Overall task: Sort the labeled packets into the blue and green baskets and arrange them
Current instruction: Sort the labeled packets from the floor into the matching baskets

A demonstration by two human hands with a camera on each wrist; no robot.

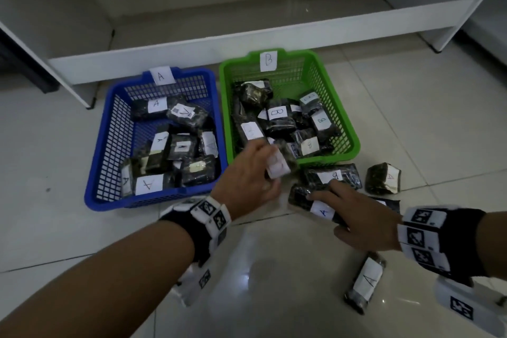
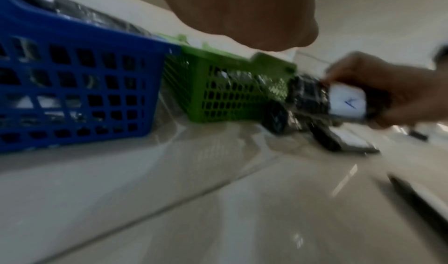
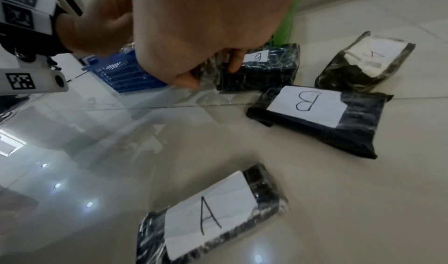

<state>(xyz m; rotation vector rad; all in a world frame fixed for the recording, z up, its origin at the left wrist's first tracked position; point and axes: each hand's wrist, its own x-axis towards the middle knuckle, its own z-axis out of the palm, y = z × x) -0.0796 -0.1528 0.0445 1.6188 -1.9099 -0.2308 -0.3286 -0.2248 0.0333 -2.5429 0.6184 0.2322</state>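
The blue basket [image 1: 153,200] marked A and the green basket [image 1: 354,140] marked B stand side by side on the floor, each with several black packets inside. My left hand [image 1: 263,170] grips a packet [image 1: 278,166] above the green basket's near rim; its white label is too blurred to read. My right hand [image 1: 333,210] grips a black packet labelled A [image 1: 301,199] low over the floor just in front of the green basket. The left wrist view shows that A packet [image 2: 346,103] pinched between my right thumb and fingers.
Loose packets lie on the tiles by my right hand: a B packet [image 3: 315,115], a smaller B packet [image 3: 266,72], one with a red A [image 3: 363,61] and an A packet [image 3: 213,216] nearest me. White shelving [image 1: 192,46] stands behind the baskets.
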